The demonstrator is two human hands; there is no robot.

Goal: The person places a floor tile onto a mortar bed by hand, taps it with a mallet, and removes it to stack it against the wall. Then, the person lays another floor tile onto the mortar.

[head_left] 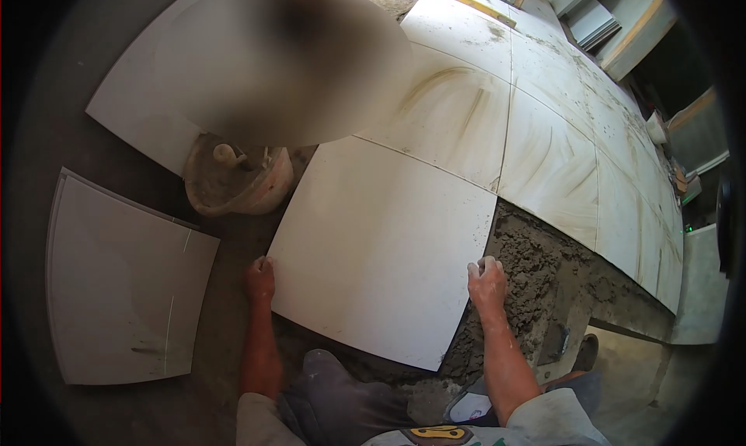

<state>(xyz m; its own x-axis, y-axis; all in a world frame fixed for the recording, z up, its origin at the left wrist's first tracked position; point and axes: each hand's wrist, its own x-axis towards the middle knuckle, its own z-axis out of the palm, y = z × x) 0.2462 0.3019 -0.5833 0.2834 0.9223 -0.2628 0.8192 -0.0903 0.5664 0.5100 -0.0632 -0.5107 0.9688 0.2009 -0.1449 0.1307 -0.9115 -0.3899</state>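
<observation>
The left hand (260, 277) and right hand (487, 283) are clamped on opposite side edges of the big white tile (381, 252), which lies between them before the knees; the fingers under its rim are hidden. Against the white tile's right edge spreads rough grey mortar (527, 248). Beyond its far edge run smeared laid tiles (548, 155). A mortar-caked bucket (260, 193) stands near its far left side, crowding that way round. Left of it, well apart, lie spare tiles (128, 283). A blurred patch hides what is past the bucket.
</observation>
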